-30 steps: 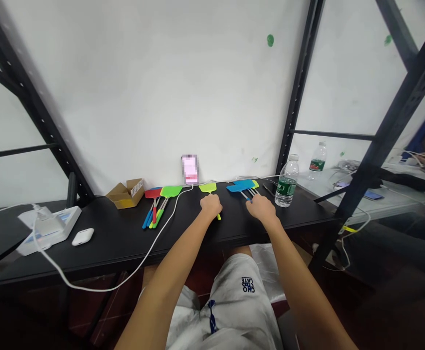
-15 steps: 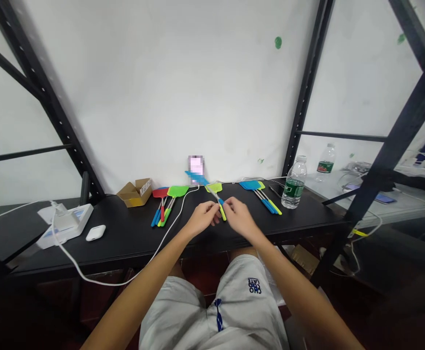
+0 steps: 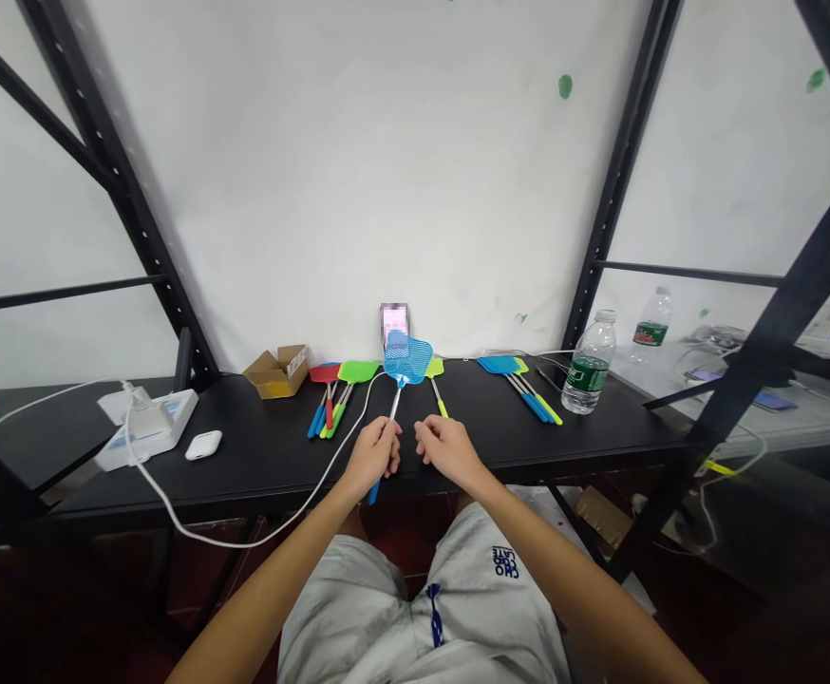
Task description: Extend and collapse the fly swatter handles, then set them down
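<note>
A blue fly swatter (image 3: pixel 409 361) stands tilted up in front of me, its head spread flat toward the wall. My left hand (image 3: pixel 374 451) is closed around its metal shaft, and the blue handle end shows below the fist. Just to the right, my right hand (image 3: pixel 449 448) hovers apart from the swatter with its fingers curled in and nothing visible in them. Beyond the right hand a yellow-green fly swatter (image 3: pixel 439 388) lies on the black table (image 3: pixel 279 475), partly behind the blue head.
Red, green and blue swatters (image 3: pixel 344 375) lie in a group at left, beside an open cardboard box (image 3: pixel 276 375). At right are blue and yellow swatters (image 3: pixel 504 366) and a water bottle (image 3: pixel 590 366). A white cable (image 3: pixel 315 494), earbud case (image 3: pixel 203 445), power strip (image 3: pixel 148 427) and phone (image 3: pixel 394 321) are also there.
The blue swatter has turned from slanting left to nearly upright, its head now facing me. My left hand has moved down and left with it; my right hand has come away from it.
</note>
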`<state>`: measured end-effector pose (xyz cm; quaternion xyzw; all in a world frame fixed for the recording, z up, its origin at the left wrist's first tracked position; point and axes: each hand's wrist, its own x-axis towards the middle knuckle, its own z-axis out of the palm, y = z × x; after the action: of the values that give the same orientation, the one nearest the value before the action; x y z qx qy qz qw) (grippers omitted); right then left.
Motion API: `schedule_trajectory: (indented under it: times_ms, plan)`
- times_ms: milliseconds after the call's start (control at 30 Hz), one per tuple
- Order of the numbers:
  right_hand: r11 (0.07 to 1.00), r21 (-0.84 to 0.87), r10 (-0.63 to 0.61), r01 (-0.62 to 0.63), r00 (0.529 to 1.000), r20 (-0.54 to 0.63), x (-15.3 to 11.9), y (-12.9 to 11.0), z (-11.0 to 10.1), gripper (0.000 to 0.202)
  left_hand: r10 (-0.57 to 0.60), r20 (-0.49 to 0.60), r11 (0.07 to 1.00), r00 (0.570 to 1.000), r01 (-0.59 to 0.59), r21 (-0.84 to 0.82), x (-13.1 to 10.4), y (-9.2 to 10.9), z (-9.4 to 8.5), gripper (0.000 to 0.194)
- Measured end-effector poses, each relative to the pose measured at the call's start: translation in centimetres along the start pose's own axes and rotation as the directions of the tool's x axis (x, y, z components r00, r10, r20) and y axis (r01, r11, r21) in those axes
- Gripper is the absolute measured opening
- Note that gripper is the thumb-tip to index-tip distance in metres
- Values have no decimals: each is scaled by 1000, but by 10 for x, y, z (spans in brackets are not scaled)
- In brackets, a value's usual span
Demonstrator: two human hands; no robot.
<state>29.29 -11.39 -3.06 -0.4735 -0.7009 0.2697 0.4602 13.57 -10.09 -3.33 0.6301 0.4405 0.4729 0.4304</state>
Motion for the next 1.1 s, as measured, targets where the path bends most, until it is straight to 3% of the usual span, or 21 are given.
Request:
schedule_trajectory:
  times_ms: [167, 267, 367, 600, 900, 967, 1100]
  plan:
    - [911, 371, 194, -178, 981, -5, 19, 24, -11, 35, -31, 178, 994, 984, 49, -100, 3, 2, 10, 33]
    - [828, 536, 190, -166, 982, 10, 22, 27, -11, 42, -54, 331, 991, 942, 93, -101, 3, 3, 10, 36]
    - [761, 637, 159, -125, 987, 3, 19, 25, -8, 44, -43, 416, 993, 908, 83, -79, 0, 4, 7, 37]
    - [697, 708, 162, -112, 987, -3, 17, 23, -5, 42, -53, 401, 999, 915, 53, 12, -4, 10, 5, 37]
    - [492, 860, 296, -137, 955, -17, 20, 19, -8, 41, -26, 487, 997, 873, 59, -53, 0, 3, -3, 34]
    - [506, 851, 320, -139, 947, -36, 20, 18, -12, 36, -16, 504, 998, 863, 45, -45, 0, 3, -4, 34]
    - [636, 754, 301, -164, 952, -47, 15, 12, -12, 28, 3, 508, 998, 861, 33, -61, -2, 4, -4, 33]
